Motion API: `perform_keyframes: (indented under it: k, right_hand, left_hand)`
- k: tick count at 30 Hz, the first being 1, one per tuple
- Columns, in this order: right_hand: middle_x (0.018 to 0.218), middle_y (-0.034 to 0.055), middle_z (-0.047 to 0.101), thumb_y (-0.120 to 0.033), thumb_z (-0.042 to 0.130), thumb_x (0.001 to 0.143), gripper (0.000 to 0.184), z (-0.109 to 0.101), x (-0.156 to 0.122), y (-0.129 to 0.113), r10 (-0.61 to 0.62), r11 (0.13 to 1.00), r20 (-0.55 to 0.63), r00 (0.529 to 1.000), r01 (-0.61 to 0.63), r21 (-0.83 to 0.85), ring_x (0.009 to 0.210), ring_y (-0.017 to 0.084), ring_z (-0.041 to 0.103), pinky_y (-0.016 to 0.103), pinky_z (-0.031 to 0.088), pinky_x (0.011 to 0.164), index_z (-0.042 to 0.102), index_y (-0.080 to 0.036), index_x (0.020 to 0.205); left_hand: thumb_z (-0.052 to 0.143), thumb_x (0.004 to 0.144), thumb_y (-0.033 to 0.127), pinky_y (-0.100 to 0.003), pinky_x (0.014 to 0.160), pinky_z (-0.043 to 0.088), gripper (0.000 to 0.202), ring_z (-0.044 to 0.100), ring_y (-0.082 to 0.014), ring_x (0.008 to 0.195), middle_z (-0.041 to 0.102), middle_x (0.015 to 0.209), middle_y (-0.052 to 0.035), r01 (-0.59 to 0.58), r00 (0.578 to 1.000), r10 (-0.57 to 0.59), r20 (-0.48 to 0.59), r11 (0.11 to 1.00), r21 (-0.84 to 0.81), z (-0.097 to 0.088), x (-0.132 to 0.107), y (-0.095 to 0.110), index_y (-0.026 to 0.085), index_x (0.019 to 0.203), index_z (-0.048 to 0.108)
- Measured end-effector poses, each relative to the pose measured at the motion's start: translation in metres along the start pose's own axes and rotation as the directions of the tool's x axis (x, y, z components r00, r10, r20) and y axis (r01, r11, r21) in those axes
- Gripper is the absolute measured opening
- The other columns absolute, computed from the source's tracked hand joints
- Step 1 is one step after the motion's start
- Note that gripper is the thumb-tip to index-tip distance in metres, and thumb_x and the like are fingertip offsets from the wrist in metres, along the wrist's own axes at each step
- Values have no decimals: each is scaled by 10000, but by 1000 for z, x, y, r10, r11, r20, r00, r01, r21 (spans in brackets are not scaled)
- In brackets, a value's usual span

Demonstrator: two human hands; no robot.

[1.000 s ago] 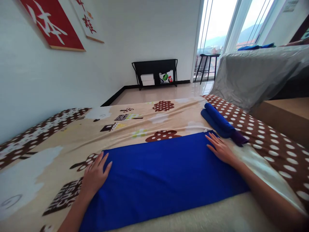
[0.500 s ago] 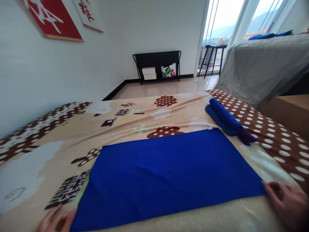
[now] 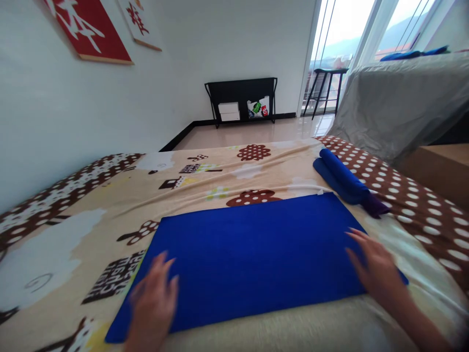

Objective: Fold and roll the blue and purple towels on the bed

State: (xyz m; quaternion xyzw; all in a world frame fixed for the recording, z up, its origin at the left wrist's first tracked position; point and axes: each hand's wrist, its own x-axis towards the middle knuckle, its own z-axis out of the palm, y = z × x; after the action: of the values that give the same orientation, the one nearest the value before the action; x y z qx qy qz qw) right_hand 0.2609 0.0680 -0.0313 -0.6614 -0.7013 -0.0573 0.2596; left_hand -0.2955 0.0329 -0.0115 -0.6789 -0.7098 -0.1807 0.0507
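A blue cloth [image 3: 252,254] lies flat on a patterned blanket [image 3: 205,186] spread over a bed. My left hand [image 3: 154,300] rests on the cloth's near left part, fingers stretched out and blurred by motion. Over the cloth's near right corner lies my right hand [image 3: 377,266], also with fingers stretched flat. Neither hand holds anything. A rolled blue cloth [image 3: 340,178] with a dark purple piece [image 3: 375,205] at its end lies beyond the flat cloth on the right.
A white wall with red hangings [image 3: 88,29] runs along the left. A black rack [image 3: 244,100] with boxes stands at the far wall, a stool [image 3: 326,88] by the window. Furniture under a grey cover [image 3: 399,98] and a wooden surface [image 3: 439,166] stand right.
Both hands slid from the cloth's far corners back to its near edge, then came forward onto the cloth's near part. The cloth lies smoother.
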Motion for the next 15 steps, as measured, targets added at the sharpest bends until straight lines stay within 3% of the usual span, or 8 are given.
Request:
perform_keyframes:
  k: [1,3,5,6,8,12,14,15]
  right_hand:
    - [1522,48,438,-436,354,986,608,9,13,-44,-97,993,48,994,94,66,1375,295,450,517,378,1113,166,-389,1562]
    - [1609,1,304,-403,352,999,682,34,28,-123,-315,938,170,934,280,205,1458,264,348,501,340,1150,20,-385,1594]
    - [1625,-10,247,-358,339,1006,731,58,31,-171,-434,881,195,880,369,295,1480,240,313,498,315,1168,-101,-380,1589]
    - [1625,-7,239,-362,343,1009,741,66,29,-178,-458,869,205,865,388,306,1483,235,306,499,306,1175,-122,-377,1585]
    - [1625,-2,237,-400,358,1014,730,69,21,-159,-439,888,240,866,376,266,1485,230,301,503,289,1187,-90,-383,1590]
    - [1638,-15,206,-479,337,1014,651,33,-13,-37,-187,982,310,932,185,34,1497,234,270,509,247,1213,70,-389,1601]
    - [1637,-3,217,-507,294,1008,641,12,-32,22,-52,995,280,958,75,-71,1498,251,265,540,238,1213,107,-363,1604]
    - [1633,7,235,-514,269,1006,640,5,-38,41,-21,994,268,963,49,-97,1497,261,267,556,238,1210,126,-343,1605]
  left_hand:
    - [307,969,345,-554,1175,321,625,312,-288,1487,298,1626,-64,-102,995,103,8,993,-51,7,13,48,315,1576,160]
    - [273,989,326,-499,1198,308,628,226,-239,1521,222,1654,-39,-287,938,306,160,949,-131,25,35,136,296,1597,118]
    - [251,1006,376,-491,1227,257,628,155,-219,1538,178,1661,-36,-335,874,379,303,923,-187,42,47,188,267,1605,99]
    - [250,1008,421,-504,1234,235,633,145,-221,1539,179,1659,-36,-325,857,375,354,926,-194,48,47,195,270,1605,105]
    - [273,993,523,-549,1230,215,652,178,-241,1532,213,1648,-20,-269,870,307,385,951,-151,52,36,171,328,1598,130]
    - [320,935,610,-642,1141,289,681,324,-303,1478,291,1624,21,-55,983,42,179,996,70,35,-20,30,469,1567,107]
    - [295,930,591,-657,1094,332,678,393,-326,1437,344,1606,8,62,995,-73,69,986,154,19,-48,-34,475,1566,88]
    - [272,938,562,-659,1088,335,677,418,-334,1419,376,1592,-18,98,994,-104,30,979,178,11,-57,-53,446,1575,71]
